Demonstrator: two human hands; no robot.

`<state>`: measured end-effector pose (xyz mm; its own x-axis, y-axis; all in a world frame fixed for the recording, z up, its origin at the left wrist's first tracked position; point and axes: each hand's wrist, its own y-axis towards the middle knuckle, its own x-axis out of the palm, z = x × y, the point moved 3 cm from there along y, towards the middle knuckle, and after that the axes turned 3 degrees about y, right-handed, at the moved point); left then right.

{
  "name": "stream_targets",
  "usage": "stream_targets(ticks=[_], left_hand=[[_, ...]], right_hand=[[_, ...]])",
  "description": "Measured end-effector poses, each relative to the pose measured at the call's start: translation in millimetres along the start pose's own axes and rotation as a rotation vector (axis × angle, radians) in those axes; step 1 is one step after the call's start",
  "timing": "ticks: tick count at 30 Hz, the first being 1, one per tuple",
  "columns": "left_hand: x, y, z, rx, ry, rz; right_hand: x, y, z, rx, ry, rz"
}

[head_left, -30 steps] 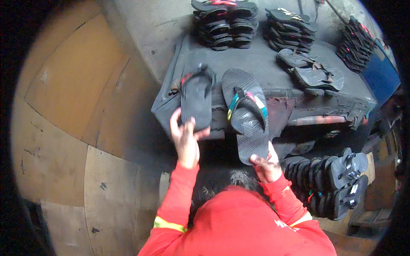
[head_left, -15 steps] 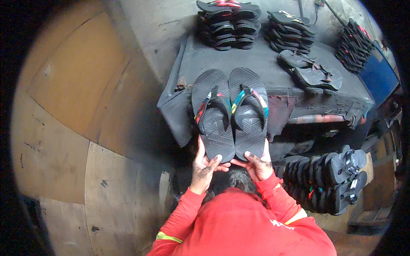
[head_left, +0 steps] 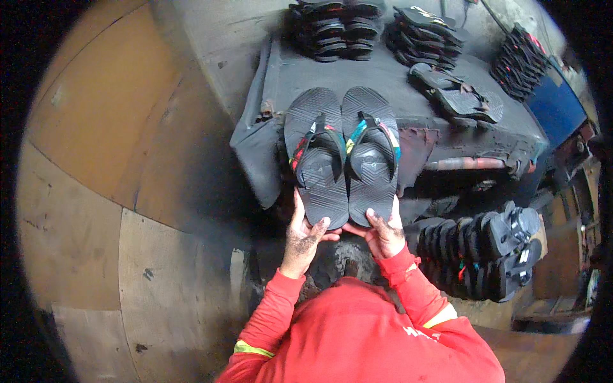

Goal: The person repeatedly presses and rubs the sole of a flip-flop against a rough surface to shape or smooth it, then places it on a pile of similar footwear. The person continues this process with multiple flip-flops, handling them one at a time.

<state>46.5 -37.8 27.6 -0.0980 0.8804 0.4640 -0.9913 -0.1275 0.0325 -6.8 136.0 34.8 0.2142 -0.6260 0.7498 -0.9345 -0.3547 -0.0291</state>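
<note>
Side by side in front of me is a pair of black flip-flops with textured soles and straps patterned in red, teal and yellow. My left hand (head_left: 303,241) pinches the heel of the left flip-flop (head_left: 324,201), thumb on top and fingers beneath. The heel of the right flip-flop (head_left: 369,199) is gripped the same way by my right hand (head_left: 384,235). Dark smudges mark both thumbs. The toes point away from me, over the near edge of a dark-covered workbench (head_left: 306,71); whether they touch it I cannot tell.
On the bench stand a paired flip-flop stack (head_left: 335,32), another stack (head_left: 424,38) and a leaning stack (head_left: 520,64). A loose pair of flip-flops (head_left: 463,99) lies nearer. Low on my right is a long row of flip-flops (head_left: 476,252). Wooden panels (head_left: 102,121) are on my left.
The view has shifted slightly, so the bench and stacks sit higher and a little further left. Both hands keep the same hold on the flip-flops.
</note>
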Motion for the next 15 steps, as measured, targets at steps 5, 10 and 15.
stream_targets(ticks=[5,10,15], left_hand=[[15,-3,36,0.695,1.420,0.385],[64,51,48,0.775,1.868,0.370],[97,101,55,0.941,1.822,0.350]], right_hand=[[0,-2,0,0.014,-0.010,0.004],[-10,-1,12,-0.061,0.035,-0.004],[-16,-5,15,-0.091,0.209,-0.012]])
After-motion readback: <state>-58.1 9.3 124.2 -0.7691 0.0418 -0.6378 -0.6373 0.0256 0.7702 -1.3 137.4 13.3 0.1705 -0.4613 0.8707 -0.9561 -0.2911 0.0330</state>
